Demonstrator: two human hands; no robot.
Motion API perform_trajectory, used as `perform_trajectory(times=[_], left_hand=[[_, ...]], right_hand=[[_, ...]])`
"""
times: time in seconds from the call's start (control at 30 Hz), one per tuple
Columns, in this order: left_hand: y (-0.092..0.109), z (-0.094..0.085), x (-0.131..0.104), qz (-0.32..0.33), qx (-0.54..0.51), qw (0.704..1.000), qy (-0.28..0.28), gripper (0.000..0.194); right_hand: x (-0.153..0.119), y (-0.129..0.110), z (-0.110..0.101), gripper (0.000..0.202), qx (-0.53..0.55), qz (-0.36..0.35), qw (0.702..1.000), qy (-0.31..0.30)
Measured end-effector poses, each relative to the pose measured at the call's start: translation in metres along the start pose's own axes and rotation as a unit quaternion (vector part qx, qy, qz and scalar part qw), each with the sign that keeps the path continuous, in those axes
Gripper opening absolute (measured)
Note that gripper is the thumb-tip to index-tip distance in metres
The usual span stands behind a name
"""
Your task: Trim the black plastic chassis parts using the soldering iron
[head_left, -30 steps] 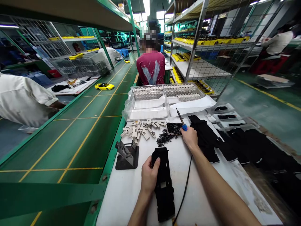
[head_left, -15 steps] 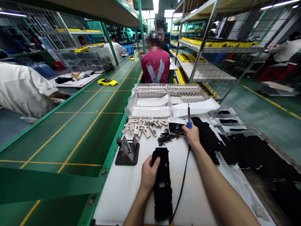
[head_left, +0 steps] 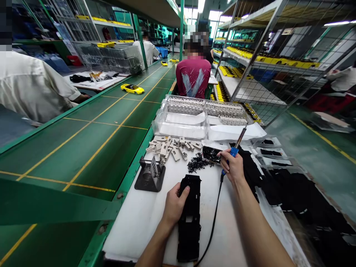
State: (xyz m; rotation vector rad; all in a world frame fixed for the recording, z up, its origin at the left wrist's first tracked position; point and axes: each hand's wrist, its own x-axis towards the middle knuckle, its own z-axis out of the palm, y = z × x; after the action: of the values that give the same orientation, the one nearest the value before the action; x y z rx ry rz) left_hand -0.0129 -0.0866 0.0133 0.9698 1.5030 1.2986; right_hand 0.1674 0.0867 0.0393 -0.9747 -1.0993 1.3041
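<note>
Black panel (head_left: 189,237) in left hand (head_left: 174,203), soldering iron (head_left: 234,151) in right hand (head_left: 234,167)

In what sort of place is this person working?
Probably a toy or model car factory: a yellow car on a long green belt, and shelves with rows of similar yellow parts.

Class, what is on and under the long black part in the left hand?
The left hand rests its thumb on the long black part. A pale surface shows through its opening; anything else underneath is covered.
</note>
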Motion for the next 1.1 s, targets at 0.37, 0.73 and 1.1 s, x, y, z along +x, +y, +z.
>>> perform_trajectory(times=[0.37,0.73,1.1], left_hand=[[0.010,0.010,0.006,-0.010,-0.012,1.000,0.013,0.033],[0.066,0.027,-0.012,-0.104,-0.437,0.884,-0.131,0.031],[0.065,0.044,-0.019,-0.111,-0.379,0.914,-0.094,0.032]], right_hand=[[-0.053,-0.035,0.008,0.032,0.106,0.049,0.988,-0.097],[-0.090,-0.042,0.017,0.038,0.010,0.135,0.980,-0.148],[-0.098,-0.031,0.020,0.028,-0.067,0.092,0.993,-0.037]])
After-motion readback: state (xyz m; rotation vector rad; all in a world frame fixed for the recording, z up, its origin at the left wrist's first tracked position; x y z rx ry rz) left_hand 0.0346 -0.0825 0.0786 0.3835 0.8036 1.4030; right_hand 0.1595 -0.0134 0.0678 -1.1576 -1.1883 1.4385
